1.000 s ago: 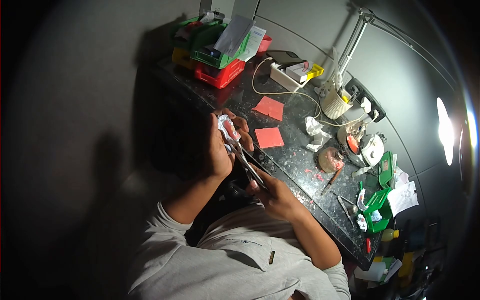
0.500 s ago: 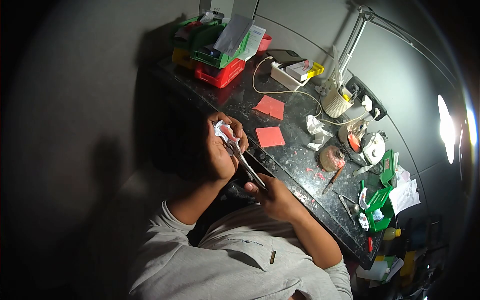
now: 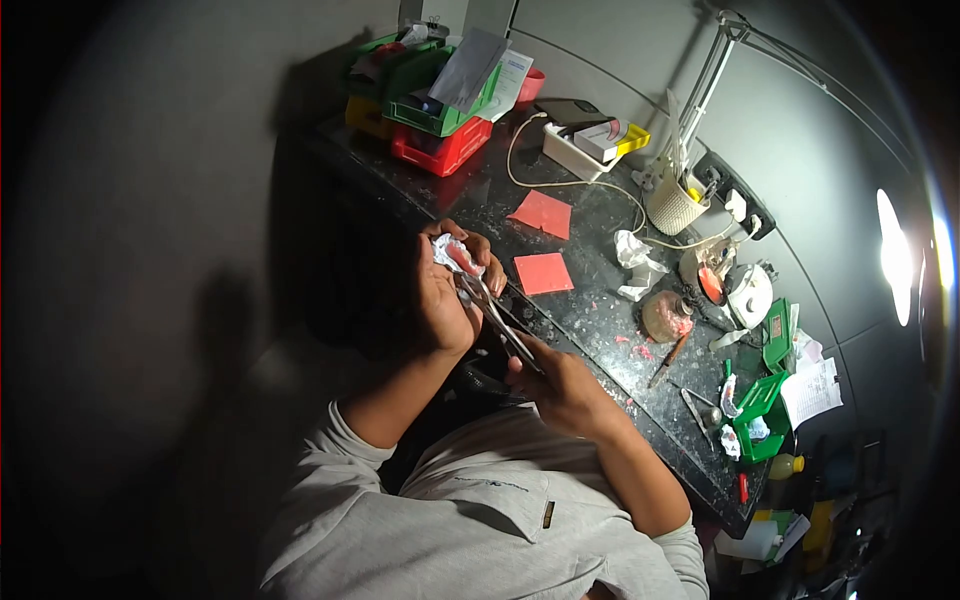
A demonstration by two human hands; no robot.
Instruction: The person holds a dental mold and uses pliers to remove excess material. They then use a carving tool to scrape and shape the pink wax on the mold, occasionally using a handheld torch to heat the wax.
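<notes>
My left hand [image 3: 445, 300] is wrapped round a white piece with a pink part [image 3: 458, 257], near the table's front edge. A long metal tool [image 3: 512, 338] like pliers or cutters runs from my right hand [image 3: 560, 388] up to the lower side of that piece. The fingers of my right hand are closed round the tool's handles. Whether the tool's tip touches the piece is too small to tell. Just right of my left hand, two pink sheets [image 3: 543, 273] lie on the black table [image 3: 590, 315].
Stacked green and red bins [image 3: 440, 150] stand at the back left. A white basket [image 3: 575, 158], lamp arm [image 3: 700, 85], crumpled paper [image 3: 636, 265], glass jar [image 3: 666, 317], brown-handled tool [image 3: 668, 360] and green box [image 3: 762, 420] spread across the table.
My right hand has shifted slightly right and down, and the tool's handles look more spread. The white and pink piece has turned a little in my left hand.
</notes>
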